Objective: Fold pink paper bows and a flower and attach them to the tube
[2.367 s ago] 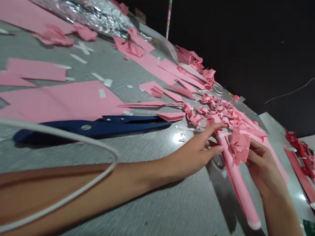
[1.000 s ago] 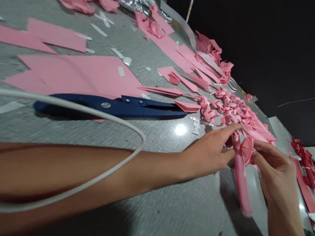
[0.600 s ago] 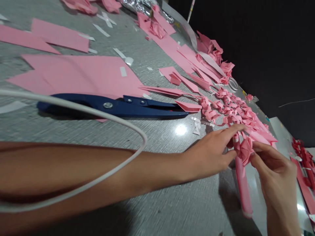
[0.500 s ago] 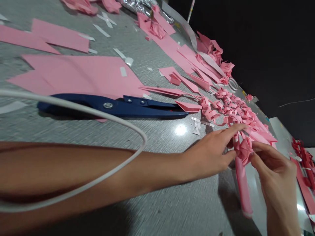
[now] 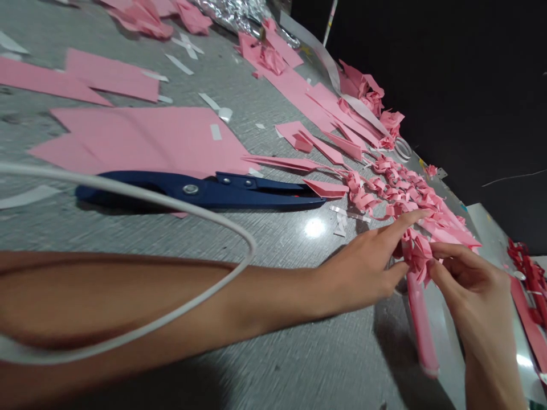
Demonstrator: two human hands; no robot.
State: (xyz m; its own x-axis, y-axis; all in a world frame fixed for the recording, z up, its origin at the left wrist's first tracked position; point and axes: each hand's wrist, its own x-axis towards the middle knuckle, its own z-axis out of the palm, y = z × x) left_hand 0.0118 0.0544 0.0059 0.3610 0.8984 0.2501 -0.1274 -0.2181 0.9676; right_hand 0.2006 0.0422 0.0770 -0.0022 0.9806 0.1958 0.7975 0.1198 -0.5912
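A folded pink paper flower (image 5: 419, 255) sits at the upper end of a pink paper-wrapped tube (image 5: 422, 330). My left hand (image 5: 367, 267) closes its fingers and thumb round the far side of the flower and the tube's top. From the right, my right hand (image 5: 472, 290) pinches a petal edge between thumb and fingertips. Part of the grip is hidden behind the paper. Just beyond my left hand lies a heap of pink curled paper strips (image 5: 397, 182).
Blue-handled scissors (image 5: 205, 191) lie beside pink paper sheets (image 5: 158, 136) on the grey tabletop (image 5: 273, 364). A white cable (image 5: 213, 219) loops over my left forearm. White ribbon (image 5: 318, 48), crinkled silver foil (image 5: 235, 12) and paper scraps are farther back; red strips (image 5: 527, 273) lie right.
My right hand and the flower have shifted slightly left, and the petals look a little more bunched. My left hand keeps nearly the same place. The view has tilted slightly.
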